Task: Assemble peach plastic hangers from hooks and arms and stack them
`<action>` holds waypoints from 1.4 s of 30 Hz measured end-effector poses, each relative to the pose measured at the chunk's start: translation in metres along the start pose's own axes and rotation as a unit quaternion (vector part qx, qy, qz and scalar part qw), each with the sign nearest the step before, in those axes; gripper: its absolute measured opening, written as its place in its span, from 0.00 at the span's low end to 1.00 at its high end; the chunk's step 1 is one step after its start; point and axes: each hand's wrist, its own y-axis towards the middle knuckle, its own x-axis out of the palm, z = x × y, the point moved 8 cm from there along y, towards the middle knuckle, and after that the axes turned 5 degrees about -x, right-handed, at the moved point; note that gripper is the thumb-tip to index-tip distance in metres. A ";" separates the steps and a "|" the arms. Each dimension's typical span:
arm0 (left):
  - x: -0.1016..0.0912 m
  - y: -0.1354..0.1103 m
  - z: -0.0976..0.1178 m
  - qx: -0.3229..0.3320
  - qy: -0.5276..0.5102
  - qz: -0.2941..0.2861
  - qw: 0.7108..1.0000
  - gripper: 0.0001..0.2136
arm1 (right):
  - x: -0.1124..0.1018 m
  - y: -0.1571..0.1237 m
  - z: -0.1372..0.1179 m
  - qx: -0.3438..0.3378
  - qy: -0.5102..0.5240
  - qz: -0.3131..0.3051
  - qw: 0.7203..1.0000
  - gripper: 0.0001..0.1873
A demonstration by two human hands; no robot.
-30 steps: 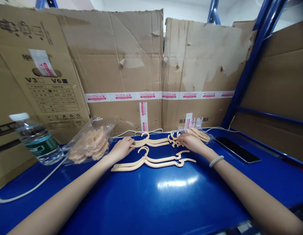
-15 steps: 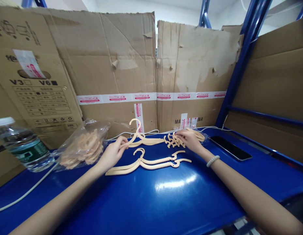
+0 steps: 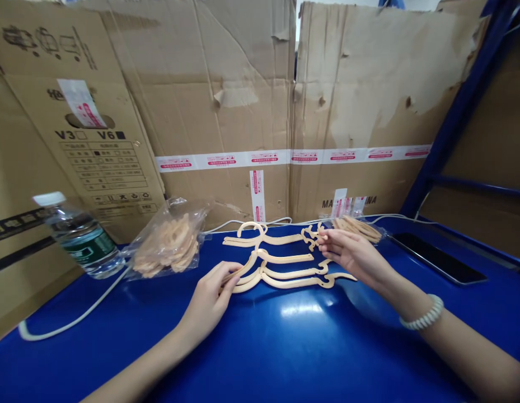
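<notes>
My left hand is closed on one arm of a cream plastic clothes hanger, which extends right above the table. Just in front of it lie two similar hangers, their right ends fitted with curved hook pieces. Behind, more hanger bodies rest together on the blue table. My right hand pinches a small cream hook piece between thumb and fingers, partly hidden by them. Beside those fingertips is a small pile of loose hook pieces.
A clear bag of cream parts and a water bottle stand left. At the right are another bag of parts and a black phone. Cardboard sheets wall the back; a white cable crosses the table.
My left hand has brought the hanger nearer, from the back ones to above the front pair. My right hand has drawn back from the hook pile with a piece. The view has shifted.
</notes>
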 end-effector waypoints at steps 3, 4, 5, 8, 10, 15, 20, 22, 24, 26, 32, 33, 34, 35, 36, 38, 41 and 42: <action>0.000 -0.001 -0.003 -0.002 -0.009 0.006 1.000 0.09 | 0.003 -0.002 0.015 0.026 -0.007 -0.001 1.000 0.17; 0.000 -0.002 -0.004 -0.005 -0.013 0.008 1.000 0.08 | 0.002 -0.002 0.020 0.035 -0.005 0.007 0.999 0.17; 0.000 -0.002 -0.004 -0.008 -0.016 0.009 1.000 0.08 | 0.001 -0.002 0.025 0.048 0.002 0.017 0.999 0.18; 0.000 -0.003 -0.006 -0.015 -0.021 0.009 1.000 0.08 | 0.001 -0.003 0.037 0.085 0.033 0.026 0.996 0.22; 0.000 -0.004 -0.006 -0.018 -0.023 0.006 1.000 0.08 | 0.005 -0.004 0.040 0.101 0.032 0.008 0.994 0.22; 0.000 -0.004 -0.009 -0.029 -0.033 -0.002 0.999 0.08 | 0.012 -0.007 0.040 0.130 0.025 -0.041 0.990 0.15; 0.001 -0.003 -0.012 -0.038 -0.040 -0.003 0.998 0.07 | 0.019 -0.011 0.041 0.167 0.046 -0.086 0.981 0.12; 0.001 -0.003 -0.012 -0.033 -0.037 -0.002 0.999 0.07 | 0.022 -0.013 0.041 0.183 0.065 -0.094 0.976 0.11; 0.000 -0.003 -0.009 -0.024 -0.029 -0.001 0.999 0.07 | 0.023 -0.014 0.042 0.204 0.083 -0.089 0.971 0.10; -0.001 -0.004 -0.005 -0.010 -0.019 0.001 1.000 0.08 | 0.024 -0.015 0.042 0.217 0.088 -0.086 0.968 0.10; -0.002 -0.003 0.004 0.021 -0.009 0.004 1.000 0.08 | 0.028 -0.018 0.042 0.221 0.075 -0.108 0.966 0.12; -0.002 -0.003 0.005 0.022 -0.010 0.005 1.000 0.07 | 0.028 -0.018 0.042 0.218 0.073 -0.108 0.967 0.13; -0.002 -0.003 0.005 0.024 -0.011 0.006 1.000 0.07 | 0.029 -0.017 0.042 0.213 0.070 -0.110 0.968 0.13; -0.003 -0.004 0.005 0.025 -0.011 0.008 1.000 0.07 | 0.029 -0.017 0.042 0.207 0.068 -0.112 0.970 0.14; -0.003 -0.004 0.005 0.025 -0.011 0.009 1.000 0.07 | 0.030 -0.016 0.041 0.200 0.064 -0.114 0.971 0.14; -0.003 -0.004 0.005 0.024 -0.012 0.009 1.000 0.07 | 0.031 -0.015 0.040 0.185 0.057 -0.118 0.974 0.16; -0.002 -0.003 0.005 0.022 -0.014 0.007 1.000 0.08 | 0.030 -0.013 0.039 0.164 0.044 -0.119 0.978 0.18; -0.002 -0.003 0.006 0.022 -0.013 0.006 1.000 0.08 | 0.030 -0.013 0.038 0.158 0.039 -0.118 0.980 0.18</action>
